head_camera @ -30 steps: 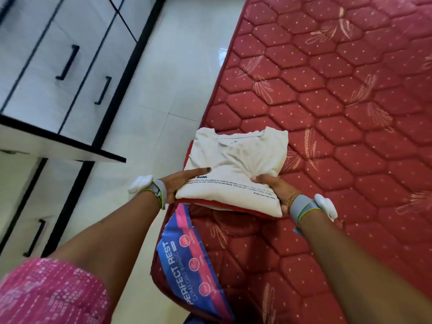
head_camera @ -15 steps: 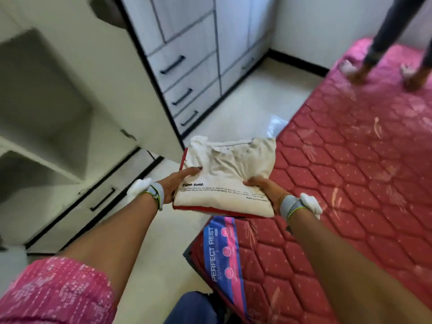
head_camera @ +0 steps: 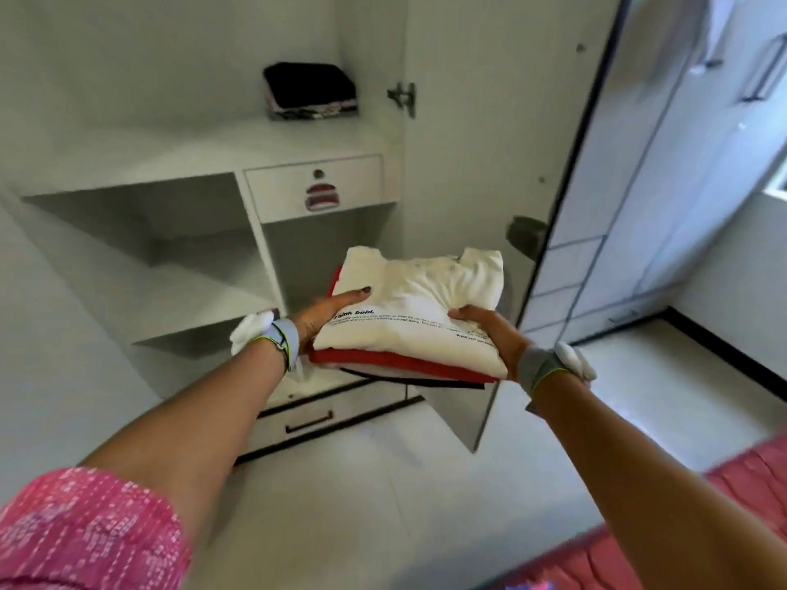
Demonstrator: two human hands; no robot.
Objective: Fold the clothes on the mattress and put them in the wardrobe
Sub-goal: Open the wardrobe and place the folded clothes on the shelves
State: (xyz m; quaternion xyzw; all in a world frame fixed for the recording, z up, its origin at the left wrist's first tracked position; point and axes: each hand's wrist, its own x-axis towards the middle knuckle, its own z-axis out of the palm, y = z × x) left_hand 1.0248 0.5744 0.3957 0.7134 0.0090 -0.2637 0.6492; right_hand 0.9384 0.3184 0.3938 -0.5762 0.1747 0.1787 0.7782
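Note:
I hold a stack of folded clothes in the air in front of the open wardrobe (head_camera: 204, 172). A cream T-shirt (head_camera: 421, 308) with black print lies on top, and a red garment (head_camera: 396, 363) shows beneath it, with a dark edge lower still. My left hand (head_camera: 328, 313) grips the stack's left side, thumb on top. My right hand (head_camera: 485, 334) grips the right near corner, fingers curled over the cream shirt. The red mattress (head_camera: 664, 542) fills the lower right corner behind me.
White shelves stand open inside the wardrobe, with a dark folded pile (head_camera: 311, 91) on the upper shelf and a small inner drawer (head_camera: 315, 187). The open wardrobe door (head_camera: 489, 134) stands just right of the stack. A lower drawer with a black handle (head_camera: 308, 421) sits near the floor.
I have turned from the mattress to face the open wardrobe, carrying the stack with both hands. The stack is now level with the shelves; the grip is unchanged.

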